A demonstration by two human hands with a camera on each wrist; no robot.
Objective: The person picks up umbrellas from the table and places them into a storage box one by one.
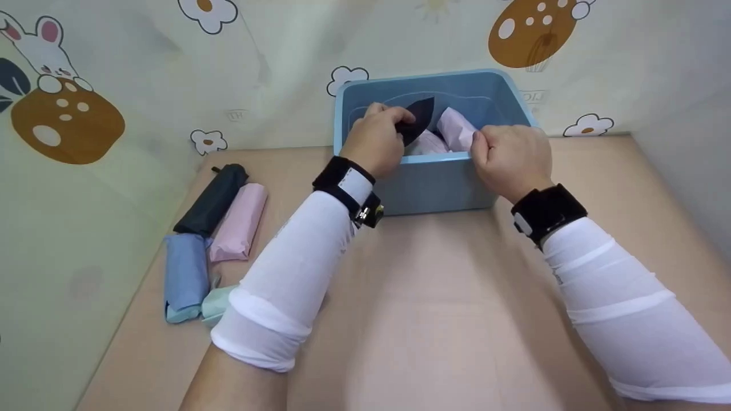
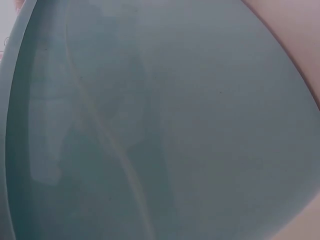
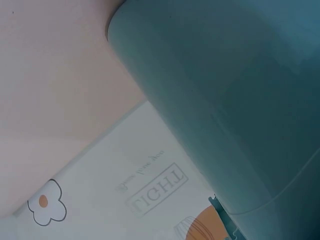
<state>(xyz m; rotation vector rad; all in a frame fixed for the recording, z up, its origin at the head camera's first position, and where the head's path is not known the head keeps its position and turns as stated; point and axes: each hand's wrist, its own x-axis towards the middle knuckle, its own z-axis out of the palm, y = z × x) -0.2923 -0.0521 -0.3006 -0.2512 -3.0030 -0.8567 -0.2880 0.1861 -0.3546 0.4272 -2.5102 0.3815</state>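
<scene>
My left hand point(image 1: 377, 137) reaches over the front left of a blue plastic bin point(image 1: 440, 185). Between thumb and fingers it pinches a black fabric piece point(image 1: 421, 114) with a pointed end, held above the bin's contents. At the front right corner, my right hand point(image 1: 514, 157) grips the bin's rim with curled fingers. Inside lie a pale pink bundle point(image 1: 455, 128), tilted up, and a pale wrapped bundle point(image 1: 427, 144) beside it. Both wrist views show mostly the bin's outer walls, the left wrist view its wall point(image 2: 225, 120) and the right wrist view another wall point(image 3: 240, 100); neither shows the fingers.
Left on the table point(image 1: 434, 319) lie a dark folded umbrella-like bundle point(image 1: 211, 200), a pink bundle point(image 1: 240, 222), a blue bundle point(image 1: 187, 268) and a mint bundle point(image 1: 217, 304), partly behind my left forearm. A patterned wall covering point(image 1: 274, 85) stands right behind the bin.
</scene>
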